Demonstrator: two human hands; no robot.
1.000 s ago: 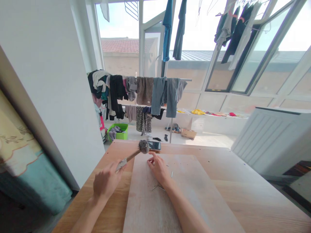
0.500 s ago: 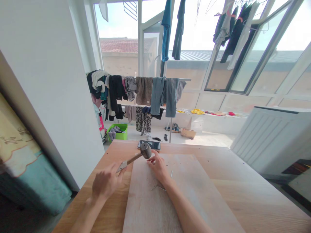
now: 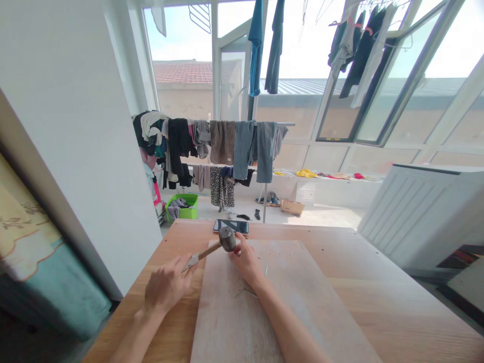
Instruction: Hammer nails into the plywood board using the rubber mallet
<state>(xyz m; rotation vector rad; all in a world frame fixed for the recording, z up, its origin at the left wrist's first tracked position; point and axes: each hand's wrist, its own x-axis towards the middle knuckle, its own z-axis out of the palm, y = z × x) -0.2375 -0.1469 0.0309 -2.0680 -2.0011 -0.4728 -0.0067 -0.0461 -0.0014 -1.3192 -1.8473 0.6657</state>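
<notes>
My left hand (image 3: 166, 285) is closed round the wooden handle of a hammer (image 3: 216, 244), whose grey round head hangs just above the far end of a pale wooden board (image 3: 287, 302). My right hand (image 3: 245, 261) rests on that board right beside the hammer head, fingers pinched together on something too small to make out. Loose nails (image 3: 244, 291) lie on the board by my right wrist. The board lies on a light wooden table (image 3: 397, 307).
A phone (image 3: 231, 226) lies flat at the table's far edge, just beyond the hammer head. A white wall stands close on the left. Past the table are a drying rack full of clothes (image 3: 212, 146), a green basket (image 3: 182, 205) and big windows.
The hammer head has come down and slightly right, from level with the phone to just beside my right hand's fingers. My right hand has stayed in place on the board.
</notes>
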